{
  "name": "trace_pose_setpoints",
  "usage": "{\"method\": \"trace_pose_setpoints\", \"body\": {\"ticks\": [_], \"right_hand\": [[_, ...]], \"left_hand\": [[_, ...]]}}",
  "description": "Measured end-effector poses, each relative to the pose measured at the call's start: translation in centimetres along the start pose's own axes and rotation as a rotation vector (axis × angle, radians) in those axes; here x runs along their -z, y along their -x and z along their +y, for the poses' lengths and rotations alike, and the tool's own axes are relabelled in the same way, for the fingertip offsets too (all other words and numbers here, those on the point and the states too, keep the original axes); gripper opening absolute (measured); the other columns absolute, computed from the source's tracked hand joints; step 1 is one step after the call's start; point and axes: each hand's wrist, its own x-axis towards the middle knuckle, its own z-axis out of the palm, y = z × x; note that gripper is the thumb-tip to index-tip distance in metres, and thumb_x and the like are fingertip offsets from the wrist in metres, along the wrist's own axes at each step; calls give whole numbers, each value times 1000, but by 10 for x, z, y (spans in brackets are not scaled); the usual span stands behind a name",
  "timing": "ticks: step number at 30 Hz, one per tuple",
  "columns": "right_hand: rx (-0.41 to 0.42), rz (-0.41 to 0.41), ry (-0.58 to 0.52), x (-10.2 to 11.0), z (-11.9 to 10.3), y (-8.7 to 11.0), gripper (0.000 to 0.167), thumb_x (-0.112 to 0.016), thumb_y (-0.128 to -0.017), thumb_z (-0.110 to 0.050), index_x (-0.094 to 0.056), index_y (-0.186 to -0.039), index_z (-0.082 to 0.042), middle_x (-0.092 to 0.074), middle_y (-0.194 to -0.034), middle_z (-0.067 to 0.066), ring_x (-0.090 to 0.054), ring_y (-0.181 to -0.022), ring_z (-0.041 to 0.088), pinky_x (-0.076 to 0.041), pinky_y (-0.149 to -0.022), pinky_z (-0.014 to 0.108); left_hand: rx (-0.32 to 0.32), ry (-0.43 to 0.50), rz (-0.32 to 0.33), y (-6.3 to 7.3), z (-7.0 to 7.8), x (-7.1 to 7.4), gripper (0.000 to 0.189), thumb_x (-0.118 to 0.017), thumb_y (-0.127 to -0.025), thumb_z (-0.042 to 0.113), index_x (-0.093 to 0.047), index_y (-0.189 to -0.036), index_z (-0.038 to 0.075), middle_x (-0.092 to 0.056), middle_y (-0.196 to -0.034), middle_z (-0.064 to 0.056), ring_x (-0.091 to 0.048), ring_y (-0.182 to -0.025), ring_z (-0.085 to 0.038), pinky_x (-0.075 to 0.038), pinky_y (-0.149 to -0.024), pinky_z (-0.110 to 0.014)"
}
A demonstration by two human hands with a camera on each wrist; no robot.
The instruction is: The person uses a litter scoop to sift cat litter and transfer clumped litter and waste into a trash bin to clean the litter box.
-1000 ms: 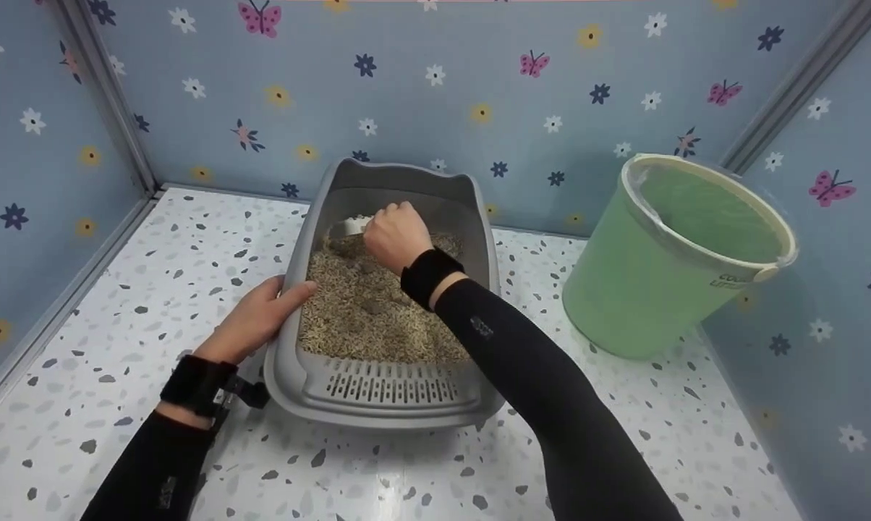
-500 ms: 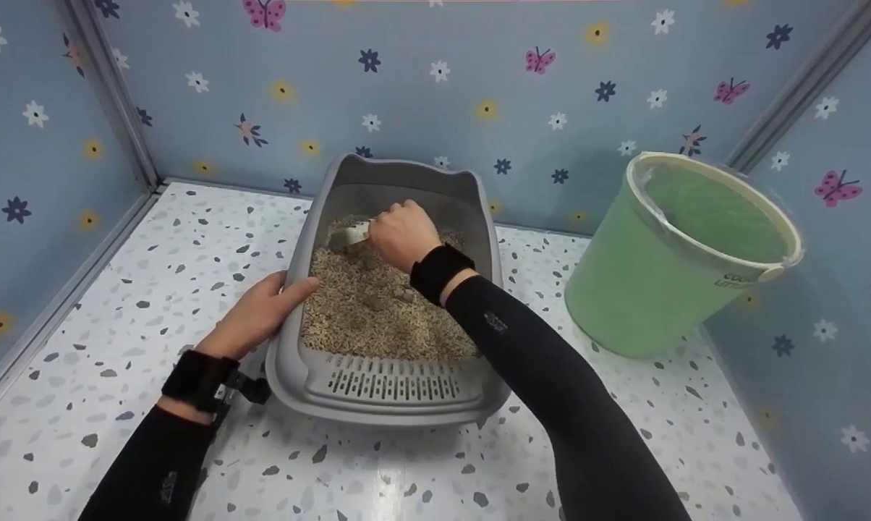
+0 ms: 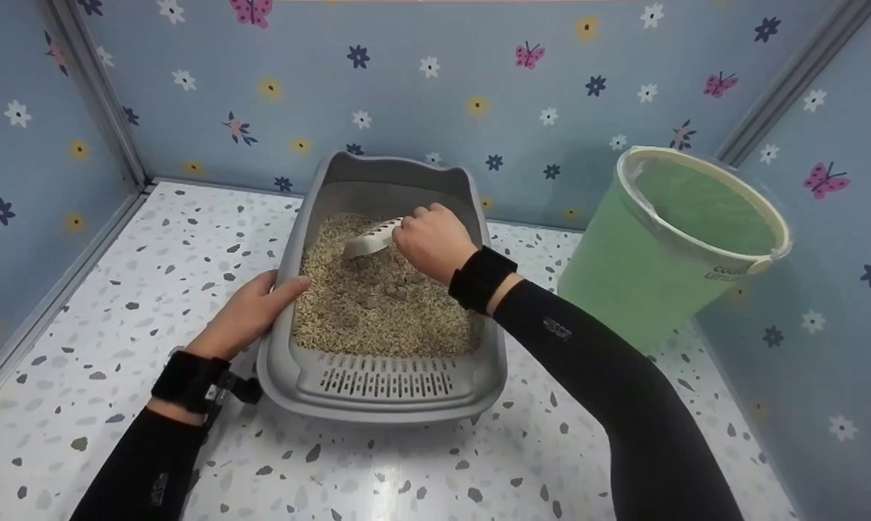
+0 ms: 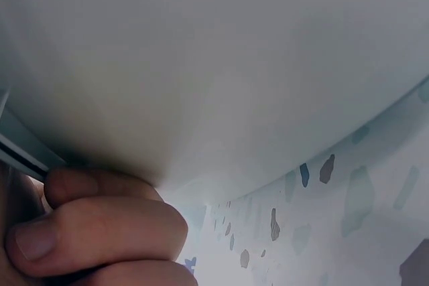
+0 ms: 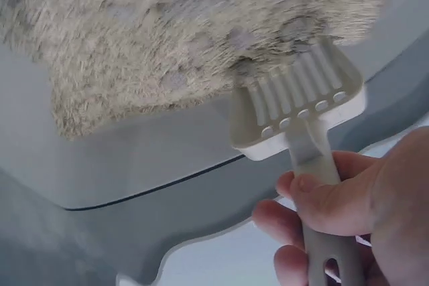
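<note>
A grey litter box (image 3: 377, 412) stands on the floor, filled with tan pellet litter (image 3: 370, 336). My right hand (image 3: 434, 242) grips the handle of a pale slotted litter scoop (image 3: 372, 242) over the back half of the litter. In the right wrist view, thumb and fingers wrap the handle, and the scoop's slotted head (image 5: 295, 102) meets the litter's edge. A few greyish clumps show in the litter. With its thumb over the rim, my left hand (image 3: 247, 311) holds the box's left side; its curled fingers (image 4: 100, 229) show beneath the box wall in the left wrist view.
To the right of the box stands a green bin (image 3: 649, 253) with a cream rim and a clear liner. Blue flower-patterned walls (image 3: 435, 94) close off the back and sides. The floor (image 3: 189, 239) is white with grey speckles.
My right hand has drawn the scoop right and a little toward me from the box's back left, and its slots now show. The left hand keeps its hold on the rim.
</note>
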Motion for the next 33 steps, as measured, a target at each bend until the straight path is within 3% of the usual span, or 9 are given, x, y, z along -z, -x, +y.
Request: {"method": "trace_pose_setpoints", "body": {"ticks": [9, 15, 24, 27, 33], "right_hand": [[4, 3, 13, 13, 9, 22, 25, -67, -110, -17, -76, -88, -9, -75, -85, 7, -69, -76, 28, -57, -70, 41], [-55, -31, -24, 19, 13, 25, 21, -66, -110, -10, -77, -93, -8, -77, -89, 7, -71, -80, 28, -60, -72, 40], [-114, 43, -58, 16, -10, -12, 32, -57, -111, 0, -73, -85, -9, -75, -85, 9, -69, -77, 27, -58, -69, 40], [-144, 49, -40, 11, -20, -28, 37, -54, -115, -3, -69, -82, -11, -73, -82, 8, -69, -77, 26, -58, -70, 38], [-118, -27, -14, 6, -35, -48, 37, -53, -118, -10, -72, -87, -15, -75, -88, 5, -69, -82, 24, -60, -78, 38]], "left_hand": [[0, -34, 12, 1, 0, 2, 100, -56, -109, 72, -33, -170, -4, -65, -141, -29, -73, -115, -36, -62, -94, -33], [-5, -50, 16, 0, 0, 2, 101, -55, -108, 73, -33, -170, -4, -64, -142, -29, -72, -117, -37, -62, -95, -35], [-5, -21, 8, -3, -1, -1, 97, -55, -110, 70, -35, -169, -3, -65, -140, -28, -73, -114, -35, -62, -92, -33], [-18, -5, 10, -2, -1, -1, 91, -56, -111, 67, -39, -166, -4, -66, -137, -28, -74, -111, -35, -62, -92, -33], [-23, 36, 3, -1, 1, -1, 90, -58, -111, 66, -40, -165, -4, -68, -137, -29, -77, -109, -34, -65, -90, -34]]}}
